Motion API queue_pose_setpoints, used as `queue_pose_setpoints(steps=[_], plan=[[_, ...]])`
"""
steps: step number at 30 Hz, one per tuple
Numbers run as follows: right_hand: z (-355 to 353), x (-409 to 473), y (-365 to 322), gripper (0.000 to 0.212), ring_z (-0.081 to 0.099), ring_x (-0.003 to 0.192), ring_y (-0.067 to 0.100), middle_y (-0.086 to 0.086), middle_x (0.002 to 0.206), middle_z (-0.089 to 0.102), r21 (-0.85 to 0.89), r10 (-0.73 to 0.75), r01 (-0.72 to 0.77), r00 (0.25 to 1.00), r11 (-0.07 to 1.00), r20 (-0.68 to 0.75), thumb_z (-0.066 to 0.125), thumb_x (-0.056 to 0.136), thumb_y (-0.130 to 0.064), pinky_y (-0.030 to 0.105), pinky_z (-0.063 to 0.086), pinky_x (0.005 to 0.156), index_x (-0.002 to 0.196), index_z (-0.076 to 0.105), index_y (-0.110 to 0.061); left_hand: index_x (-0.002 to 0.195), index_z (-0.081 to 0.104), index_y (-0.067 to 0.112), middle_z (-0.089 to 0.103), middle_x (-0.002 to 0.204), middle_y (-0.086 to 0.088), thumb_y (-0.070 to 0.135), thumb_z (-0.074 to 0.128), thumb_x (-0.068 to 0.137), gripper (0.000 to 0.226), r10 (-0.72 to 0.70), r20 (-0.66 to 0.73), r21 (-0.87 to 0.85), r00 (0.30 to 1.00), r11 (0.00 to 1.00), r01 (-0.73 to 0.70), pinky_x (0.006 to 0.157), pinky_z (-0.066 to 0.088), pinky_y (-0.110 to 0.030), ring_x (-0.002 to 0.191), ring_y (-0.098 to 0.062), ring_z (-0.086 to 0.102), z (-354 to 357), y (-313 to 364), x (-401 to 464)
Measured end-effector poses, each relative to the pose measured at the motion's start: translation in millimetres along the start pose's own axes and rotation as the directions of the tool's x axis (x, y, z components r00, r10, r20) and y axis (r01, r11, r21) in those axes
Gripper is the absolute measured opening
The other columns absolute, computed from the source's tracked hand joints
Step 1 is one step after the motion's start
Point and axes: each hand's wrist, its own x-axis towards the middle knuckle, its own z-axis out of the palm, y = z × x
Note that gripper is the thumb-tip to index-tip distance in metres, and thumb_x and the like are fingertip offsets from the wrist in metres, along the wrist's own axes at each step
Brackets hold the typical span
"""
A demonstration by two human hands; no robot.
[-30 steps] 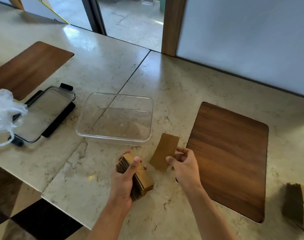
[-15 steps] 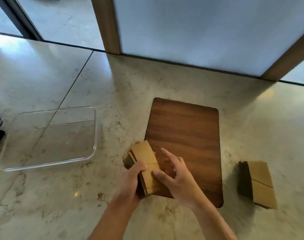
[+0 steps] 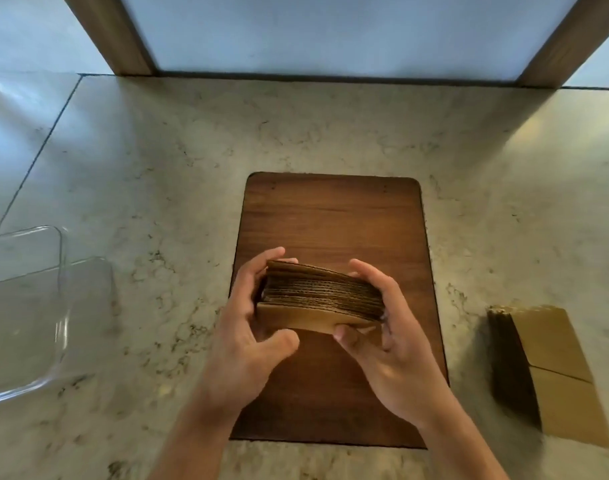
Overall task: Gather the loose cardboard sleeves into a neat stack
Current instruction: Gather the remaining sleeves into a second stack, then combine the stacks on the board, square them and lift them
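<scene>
1. The stack [image 3: 322,299] of cardboard sleeves is held between both hands, above the near half of the wooden board [image 3: 334,216].
2. The left hand [image 3: 247,323] grips the left end of the stack: its fingers [image 3: 261,263] curl around the far side and the thumb sits below the near side, so the hand is clamped on the stack.
3. The right hand [image 3: 389,344] grips the right end: its fingers [image 3: 372,275] wrap over the far upper edge and the thumb presses on the near flat face, so it is clamped on the stack too.
4. The stack stands on edge, with the corrugated edges of the sleeves facing up and one flat tan face turned to the person.
5. The edges look fairly even, with the far sleeves slightly higher at the left end.
6. I cannot tell if the bottom of the stack touches the board or is just above it.
7. The board lies flat on the marble tabletop [image 3: 157,174].
8. A second stack [image 3: 545,372] of sleeves lies on the tabletop to the right of the board, apart from it and blurred.
9. A clear plastic container [image 3: 58,317] stands on the tabletop at the left edge of the view, well apart from the board.
</scene>
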Motion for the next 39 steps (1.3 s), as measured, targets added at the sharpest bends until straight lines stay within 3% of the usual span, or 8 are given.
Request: queue_pose_setpoints(steps=[5, 10, 14, 19, 26, 30, 34, 39], plan=[[36.4, 7.2, 7.2, 0.050, 0.068, 0.116, 0.022, -0.005, 0.124, 0.069, 0.287, 0.040, 0.064, 0.938, 0.956, -0.344, 0.067, 0.088, -0.039, 0.040, 0.061, 0.087, 0.137, 0.056, -0.039, 0.122, 0.067, 0.019, 0.073, 0.113, 0.004, 0.042, 0.048, 0.091, 0.042, 0.014, -0.426, 0.018, 0.905, 1.000, -0.007, 0.078, 0.056, -0.020, 0.107, -0.016, 0.069, 47.5, -15.2, 8.5], [65.3, 24.4, 2.4, 0.008, 0.072, 0.088, 0.006, -0.016, 0.094, 0.074, 0.256, 0.212, -0.023, 0.633, 0.966, -0.745, 0.066, 0.098, -0.031, 0.023, 0.057, 0.071, 0.102, 0.068, -0.037, 0.100, 0.072, 0.030, 0.079, 0.091, 0.011, 0.038, 0.062, 0.098, 0.013, 0.031, -0.698, 0.169, 0.716, 0.978, 0.122, 0.071, 0.062, -0.029, 0.089, -0.007, 0.073, 67.8, -15.7, 18.1], [64.7, 25.2, -1.9, 0.029, 0.072, 0.099, 0.012, -0.006, 0.098, 0.078, 0.337, 0.275, -0.014, 0.610, 0.942, -0.743, 0.064, 0.099, -0.017, 0.040, 0.057, 0.093, 0.120, 0.062, -0.037, 0.128, 0.066, 0.024, 0.080, 0.107, 0.012, 0.033, 0.062, 0.097, 0.032, 0.028, -0.643, 0.219, 0.765, 0.964, 0.149, 0.094, 0.055, -0.029, 0.108, -0.006, 0.071, 50.0, -18.3, 14.2], [67.0, 25.3, -5.7, 0.020, 0.073, 0.088, 0.017, -0.002, 0.089, 0.078, 0.257, 0.179, -0.005, 0.734, 0.966, -0.656, 0.055, 0.099, -0.022, 0.042, 0.060, 0.078, 0.104, 0.070, -0.034, 0.104, 0.076, 0.021, 0.080, 0.103, 0.005, 0.023, 0.054, 0.102, 0.022, 0.120, -0.534, 0.223, 0.837, 0.975, 0.002, 0.086, 0.059, -0.035, 0.104, -0.019, 0.073, 43.4, -20.5, 15.0], [98.1, 40.8, -10.7, 0.024, 0.069, 0.077, 0.010, -0.010, 0.077, 0.073, 0.312, 0.353, -0.181, 0.635, 0.933, -0.687, 0.048, 0.087, -0.018, 0.046, 0.058, 0.077, 0.082, 0.070, -0.027, 0.070, 0.068, 0.009, 0.065, 0.056, 0.017, 0.006, 0.052, 0.085, 0.022, 0.163, -0.760, 0.249, 0.630, 0.967, 0.051, 0.051, 0.045, -0.019, 0.057, -0.001, 0.061, 39.9, -27.7, 26.7], [71.8, 35.7, -23.3, 0.023, 0.064, 0.093, 0.008, -0.009, 0.096, 0.071, 0.342, 0.407, -0.259, 0.768, 0.904, -0.495, 0.050, 0.094, -0.033, 0.044, 0.056, 0.089, 0.095, 0.072, -0.027, 0.058, 0.064, 0.012, 0.057, 0.046, 0.008, 0.017, 0.050, 0.078, 0.026, 0.126, -0.711, 0.331, 0.692, 0.928, 0.172, 0.042, 0.030, -0.017, 0.044, -0.001, 0.052, 44.2, -7.9, 61.8], [-8.7, -2.4, -49.5, 0.041, 0.062, 0.106, 0.009, -0.005, 0.116, 0.067, -0.085, 0.291, -0.305, 0.946, 0.949, -0.145, 0.056, 0.101, -0.052, 0.032, 0.054, 0.095, 0.129, 0.066, -0.024, 0.048, 0.056, 0.012, 0.045, 0.040, 0.000, 0.030, 0.052, 0.084, 0.041, 0.095, -0.327, 0.681, 0.940, 0.714, 0.164, 0.040, 0.027, -0.025, 0.037, -0.013, 0.043, 85.0, 52.3, 75.9], [-94.9, -39.3, -83.1, 0.026, 0.070, 0.080, -0.003, -0.023, 0.088, 0.074, -0.019, 0.314, -0.313, 0.950, 0.949, 0.003, 0.067, 0.101, -0.030, 0.015, 0.054, 0.064, 0.122, 0.068, -0.016, 0.057, 0.062, 0.020, 0.060, 0.053, 0.002, 0.040, 0.050, 0.097, 0.046, -0.028, 0.094, 0.893, 0.995, 0.443, -0.072, 0.047, 0.041, -0.024, 0.046, -0.014, 0.057, 166.1, 101.9, 81.0]])
